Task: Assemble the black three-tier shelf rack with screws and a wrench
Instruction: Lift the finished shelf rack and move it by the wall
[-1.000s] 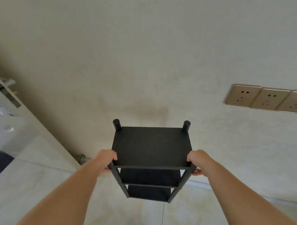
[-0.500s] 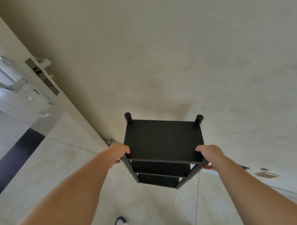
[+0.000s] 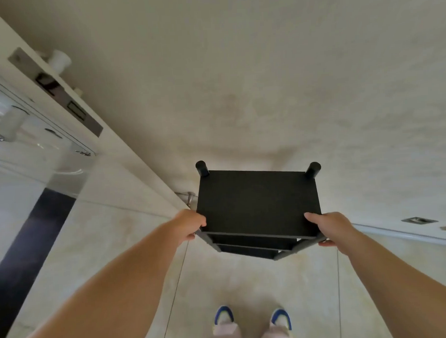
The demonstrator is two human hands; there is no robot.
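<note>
Black shelf rack [image 3: 257, 200] sits mid-frame, upright, matte flat boards on round posts. Three tiers visible, stacked; two round post caps at the top board's far corners. Left hand [image 3: 187, 225] grips the near left corner, fingers curled around the post. Right hand [image 3: 329, 228] grips the near right corner, thumb on the top board. Glossy beige floor tiles [image 3: 247, 282] below, plain matte wall [image 3: 238, 78] behind. Two blue-and-white shoes [image 3: 224, 315] at bottom centre. White door [image 3: 36, 120] upper left.

Bare forearms [image 3: 124, 278], pale trousers [image 3: 225, 333], white shoes [image 3: 223, 315] with blue toes.
</note>
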